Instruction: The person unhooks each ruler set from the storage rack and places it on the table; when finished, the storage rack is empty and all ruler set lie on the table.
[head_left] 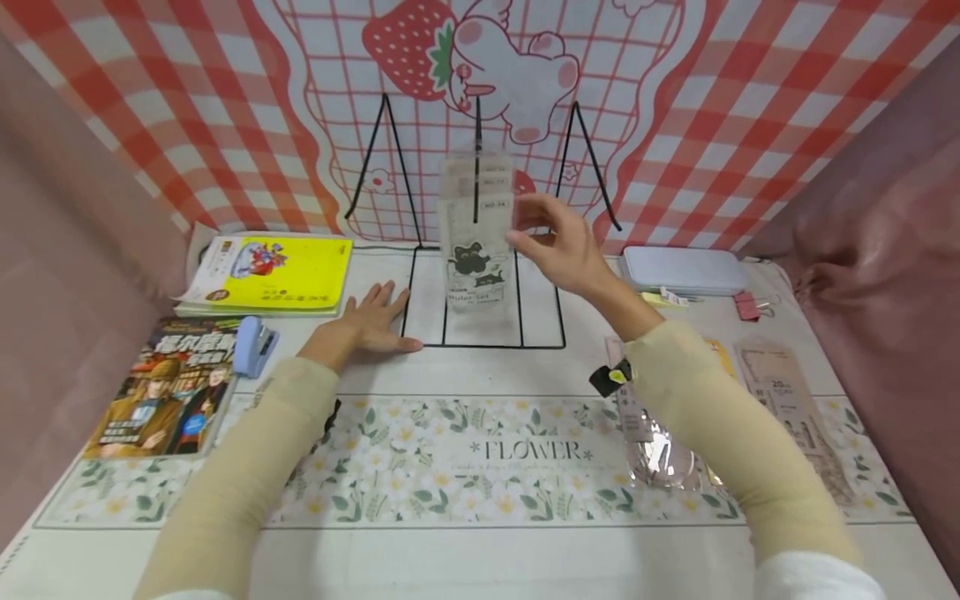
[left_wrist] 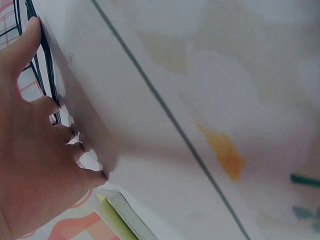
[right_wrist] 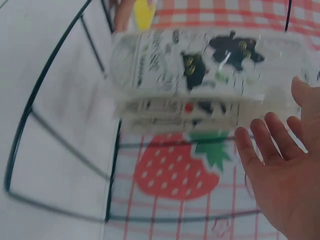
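Several clear packs of a ruler set (head_left: 472, 250), printed with black cats, hang one behind another on the middle hook of a black wire display rack (head_left: 487, 346). My right hand (head_left: 562, 250) is at the right edge of the front pack, its thumb and fingers loosely bent. In the right wrist view the fingers lie apart beside the ruler packs (right_wrist: 185, 65), the thumb close to a corner; whether they touch is unclear. With fingers spread, my left hand (head_left: 367, 325) rests on the table at the left side of the rack's base.
On the left are a yellow book (head_left: 307, 271), a picture-covered book (head_left: 161, 392) and a blue stapler (head_left: 253, 346). To the right lie a pale blue case (head_left: 678, 268), a pink binder clip (head_left: 747, 306) and flat packages (head_left: 780, 387), partly behind the right forearm. A checked cloth hangs behind.
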